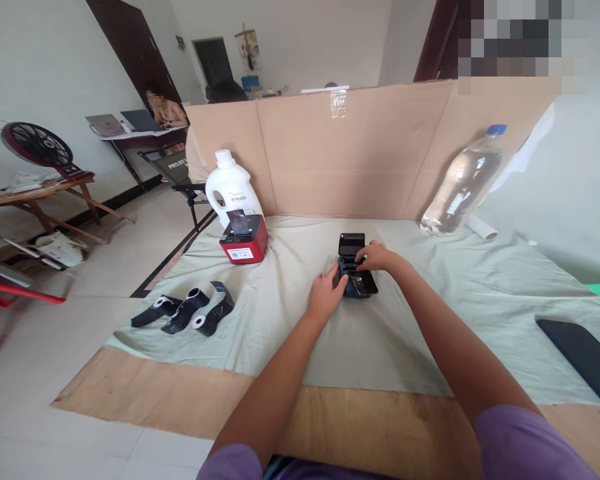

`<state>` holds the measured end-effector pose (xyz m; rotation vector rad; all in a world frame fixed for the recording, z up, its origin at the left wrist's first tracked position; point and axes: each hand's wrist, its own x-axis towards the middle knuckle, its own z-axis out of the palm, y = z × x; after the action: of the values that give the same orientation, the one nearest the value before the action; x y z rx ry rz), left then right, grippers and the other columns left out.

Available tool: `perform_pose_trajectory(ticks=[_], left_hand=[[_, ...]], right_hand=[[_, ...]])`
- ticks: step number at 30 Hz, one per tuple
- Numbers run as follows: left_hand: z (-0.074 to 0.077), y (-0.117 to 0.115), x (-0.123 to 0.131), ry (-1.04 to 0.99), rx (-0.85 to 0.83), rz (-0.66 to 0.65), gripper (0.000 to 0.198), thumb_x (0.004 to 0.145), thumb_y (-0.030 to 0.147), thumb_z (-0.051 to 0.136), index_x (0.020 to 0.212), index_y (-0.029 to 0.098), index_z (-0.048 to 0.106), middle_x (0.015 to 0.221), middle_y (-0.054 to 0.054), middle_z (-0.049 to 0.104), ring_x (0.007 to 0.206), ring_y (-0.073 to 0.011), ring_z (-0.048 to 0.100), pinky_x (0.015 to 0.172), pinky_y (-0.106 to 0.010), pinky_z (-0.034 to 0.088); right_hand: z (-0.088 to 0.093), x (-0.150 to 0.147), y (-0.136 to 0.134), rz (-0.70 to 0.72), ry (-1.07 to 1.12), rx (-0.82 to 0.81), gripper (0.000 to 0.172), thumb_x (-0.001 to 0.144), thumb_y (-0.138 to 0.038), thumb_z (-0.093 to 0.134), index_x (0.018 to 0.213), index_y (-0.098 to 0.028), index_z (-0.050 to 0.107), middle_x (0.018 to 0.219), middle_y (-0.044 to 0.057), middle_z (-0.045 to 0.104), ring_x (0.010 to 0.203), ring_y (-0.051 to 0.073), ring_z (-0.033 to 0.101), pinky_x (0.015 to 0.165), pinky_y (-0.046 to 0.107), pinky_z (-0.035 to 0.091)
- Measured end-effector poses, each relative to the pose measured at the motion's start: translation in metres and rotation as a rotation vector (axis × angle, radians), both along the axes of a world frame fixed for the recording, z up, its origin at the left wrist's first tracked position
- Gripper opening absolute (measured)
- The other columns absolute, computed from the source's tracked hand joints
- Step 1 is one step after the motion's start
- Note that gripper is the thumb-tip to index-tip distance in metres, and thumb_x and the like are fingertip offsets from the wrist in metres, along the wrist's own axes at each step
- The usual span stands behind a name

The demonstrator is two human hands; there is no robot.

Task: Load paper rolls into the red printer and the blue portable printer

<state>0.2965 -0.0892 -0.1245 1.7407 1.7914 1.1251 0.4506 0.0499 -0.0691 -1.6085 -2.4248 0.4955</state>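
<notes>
A small black device (363,285) with its lid raised sits on the pale green cloth (290,320). My left hand (326,293) rests against its left side, thumb and fingers apart around the edge. From the right, my right hand (373,257) reaches into the opened device, fingertips bent together at its inner part; whether they pinch anything is too small to tell. To the left stands a red and black box-shaped device (253,248) with a dark strip sticking up from its top. Several black rolls with white cores (207,319) lie at the cloth's left side.
A white jug (233,183) stands behind the red device. A cardboard panel (350,160) closes off the back. At the right are a leaning water bottle (467,183) and a black phone (580,353). Beyond, a person (173,115) sits near laptops.
</notes>
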Motion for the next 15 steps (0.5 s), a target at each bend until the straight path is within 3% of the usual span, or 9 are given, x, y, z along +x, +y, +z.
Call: perform_pose_trajectory(ticks=[4, 9, 12, 15], left_hand=[[-0.004, 0.002, 0.000, -0.019, 0.008, 0.002, 0.048, 0.095, 0.040, 0.053, 0.140, 0.022, 0.056, 0.135, -0.007, 0.064, 0.126, -0.0272, 0.059, 0.118, -0.048, 0.035], [-0.009, 0.008, -0.005, -0.245, 0.028, 0.004, 0.042, 0.097, 0.033, 0.050, 0.135, 0.020, 0.061, 0.134, -0.007, 0.065, 0.125, -0.0221, 0.061, 0.113, -0.042, 0.044], [0.002, 0.007, -0.013, -0.405, 0.152, 0.074, 0.044, 0.101, 0.036, 0.043, 0.136, 0.016, 0.059, 0.136, -0.010, 0.063, 0.123, -0.0206, 0.062, 0.109, -0.039, 0.047], [0.023, 0.001, -0.026, -0.358, 0.281, 0.054, 0.045, 0.100, 0.039, 0.046, 0.138, 0.017, 0.056, 0.139, -0.010, 0.061, 0.123, -0.0208, 0.061, 0.108, -0.036, 0.047]], right_hand=[[0.016, 0.004, -0.006, 0.010, 0.014, 0.018, 0.027, 0.056, -0.020, 0.086, 0.082, -0.020, 0.077, 0.106, 0.014, 0.063, 0.101, 0.034, 0.057, 0.090, 0.047, 0.047], [0.044, 0.008, -0.024, 0.022, 0.170, -0.007, 0.022, 0.079, -0.020, 0.065, 0.100, -0.019, 0.068, 0.102, 0.010, 0.069, 0.086, 0.024, 0.061, 0.076, 0.034, 0.046], [0.055, 0.002, -0.039, 0.079, 0.238, -0.046, 0.019, 0.085, -0.025, 0.058, 0.101, -0.020, 0.065, 0.099, 0.008, 0.071, 0.082, 0.022, 0.062, 0.069, 0.031, 0.044], [0.059, -0.010, -0.055, 0.161, 0.239, -0.061, 0.018, 0.086, -0.027, 0.055, 0.099, -0.021, 0.066, 0.092, 0.007, 0.071, 0.077, 0.021, 0.061, 0.067, 0.031, 0.043]])
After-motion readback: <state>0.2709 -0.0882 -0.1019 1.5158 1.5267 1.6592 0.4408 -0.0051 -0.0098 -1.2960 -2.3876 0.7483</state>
